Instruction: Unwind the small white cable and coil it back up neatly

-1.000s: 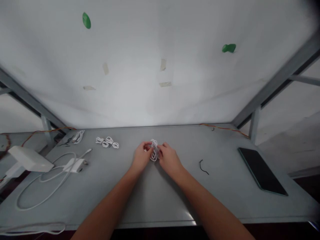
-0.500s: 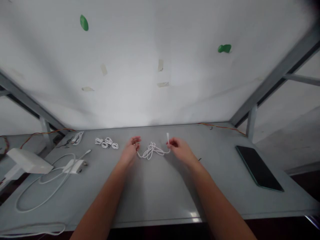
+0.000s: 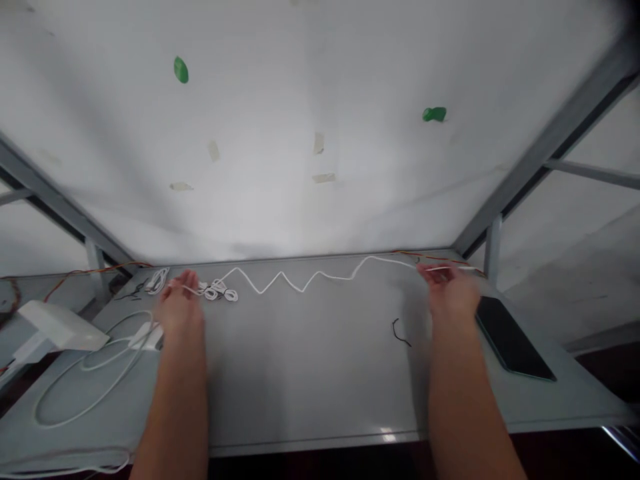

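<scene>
Head view: hands (image 3: 181, 303) (image 3: 450, 293) have spread apart, stretching out the once-bundled white cable (image 3: 300, 280).

I work at a plain assembly workbench: a grey table (image 3: 310, 373) in a metal frame (image 3: 545, 147) behind a taped white backboard (image 3: 320, 133), chargers (image 3: 55, 323) and cables (image 3: 217, 290) beside my left hand (image 3: 181, 308), a tablet (image 3: 515, 339) by my right hand (image 3: 450, 293).

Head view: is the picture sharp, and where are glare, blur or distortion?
Head view: both hands, left hand and right hand, are motion-blurred; the white cable between them stays readable; small glare on the table front edge; frame bars bend from wide-angle distortion; corners darken.
</scene>
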`<state>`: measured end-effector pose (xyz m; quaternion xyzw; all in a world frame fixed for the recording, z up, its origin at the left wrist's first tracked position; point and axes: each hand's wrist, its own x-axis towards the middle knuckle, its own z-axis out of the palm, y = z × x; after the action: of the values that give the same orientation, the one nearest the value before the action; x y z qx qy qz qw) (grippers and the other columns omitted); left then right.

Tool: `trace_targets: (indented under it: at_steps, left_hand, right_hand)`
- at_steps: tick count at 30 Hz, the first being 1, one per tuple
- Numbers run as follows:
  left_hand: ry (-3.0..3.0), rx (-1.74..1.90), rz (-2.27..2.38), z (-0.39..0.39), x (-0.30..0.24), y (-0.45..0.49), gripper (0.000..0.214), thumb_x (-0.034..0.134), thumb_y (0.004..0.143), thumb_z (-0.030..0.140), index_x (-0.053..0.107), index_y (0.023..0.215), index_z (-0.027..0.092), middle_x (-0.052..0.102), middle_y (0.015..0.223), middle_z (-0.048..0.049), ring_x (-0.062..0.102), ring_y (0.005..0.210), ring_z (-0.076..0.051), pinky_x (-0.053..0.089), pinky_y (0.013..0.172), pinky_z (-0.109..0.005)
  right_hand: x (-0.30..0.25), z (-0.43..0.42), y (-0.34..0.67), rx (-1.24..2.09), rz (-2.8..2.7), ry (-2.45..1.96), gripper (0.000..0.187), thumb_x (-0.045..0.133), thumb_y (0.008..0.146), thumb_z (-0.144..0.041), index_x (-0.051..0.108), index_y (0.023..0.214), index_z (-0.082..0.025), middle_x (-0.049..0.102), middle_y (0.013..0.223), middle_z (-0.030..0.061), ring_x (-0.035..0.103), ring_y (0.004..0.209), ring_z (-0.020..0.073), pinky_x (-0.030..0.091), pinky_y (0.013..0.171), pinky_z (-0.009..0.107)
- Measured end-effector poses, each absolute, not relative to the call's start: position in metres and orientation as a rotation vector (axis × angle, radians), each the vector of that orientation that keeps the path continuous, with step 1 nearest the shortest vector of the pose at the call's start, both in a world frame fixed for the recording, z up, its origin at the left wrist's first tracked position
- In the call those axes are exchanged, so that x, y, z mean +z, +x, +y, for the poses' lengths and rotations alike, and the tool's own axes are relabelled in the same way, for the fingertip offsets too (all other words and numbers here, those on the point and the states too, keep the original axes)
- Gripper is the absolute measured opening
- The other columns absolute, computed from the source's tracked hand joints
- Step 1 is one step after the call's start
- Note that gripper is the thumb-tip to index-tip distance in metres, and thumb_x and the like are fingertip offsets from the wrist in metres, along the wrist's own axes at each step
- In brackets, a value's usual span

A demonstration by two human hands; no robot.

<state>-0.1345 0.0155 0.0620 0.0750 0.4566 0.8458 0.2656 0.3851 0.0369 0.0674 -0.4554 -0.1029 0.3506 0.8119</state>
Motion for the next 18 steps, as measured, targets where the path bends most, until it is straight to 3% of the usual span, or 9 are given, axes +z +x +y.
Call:
trace_targets:
  at_steps: [5,8,10,14,18]
  left_hand:
    - [0.185,2.465,1.332,0.009,0.068,-0.165,0.02,0.052,0.095,0.001,0.052,0.087,0.019,0.065,0.08,0.0065,0.063,0.07,-0.01,0.06,0.085,-0.033]
    - [0.45,2.329,1.359,0.016,0.061,-0.138,0.012,0.063,0.087,0.007,0.058,0.085,0.017,0.064,0.081,0.0047,0.059,0.065,-0.009,0.057,0.079,-0.031]
    - [0.667,2.196,1.429,0.019,0.055,-0.11,0.009,0.071,0.084,0.02,0.063,0.083,0.016,0.064,0.078,0.0034,0.057,0.064,-0.01,0.052,0.072,-0.026]
    - [1.145,1.82,1.783,0.012,0.049,-0.06,0.039,0.074,0.079,0.05,0.074,0.097,0.016,0.069,0.079,-0.0019,0.06,0.069,-0.015,0.048,0.067,-0.027]
    - [1.391,1.564,1.865,0.004,0.048,-0.039,0.053,0.069,0.078,0.06,0.077,0.103,0.015,0.071,0.078,-0.0048,0.063,0.07,-0.019,0.05,0.067,-0.03]
  right_hand:
    - [0.073,0.033,0.424,0.445,-0.304,-1.059,0.025,0.035,0.104,-0.024,0.049,0.085,-0.031,0.056,0.064,-0.0077,0.065,0.05,0.0177,0.066,0.066,0.044]
    - [0.073,0.036,0.401,0.477,-0.533,-1.05,0.018,0.039,0.103,-0.035,0.052,0.093,-0.028,0.057,0.061,-0.0054,0.068,0.055,0.0213,0.064,0.064,0.045]
    - [0.07,0.038,0.378,0.474,-0.778,-1.076,0.026,0.047,0.101,-0.047,0.057,0.092,-0.024,0.063,0.069,-0.0007,0.071,0.065,0.0223,0.061,0.065,0.042]
    - [0.059,0.038,0.351,0.328,-1.282,-1.33,0.042,0.058,0.093,-0.058,0.072,0.092,-0.019,0.074,0.093,0.009,0.067,0.078,0.0217,0.054,0.069,0.035]
    - [0.047,0.038,0.349,0.502,-1.444,-1.409,0.048,0.064,0.083,-0.065,0.078,0.085,-0.019,0.076,0.082,0.0092,0.063,0.068,0.0207,0.05,0.063,0.033]
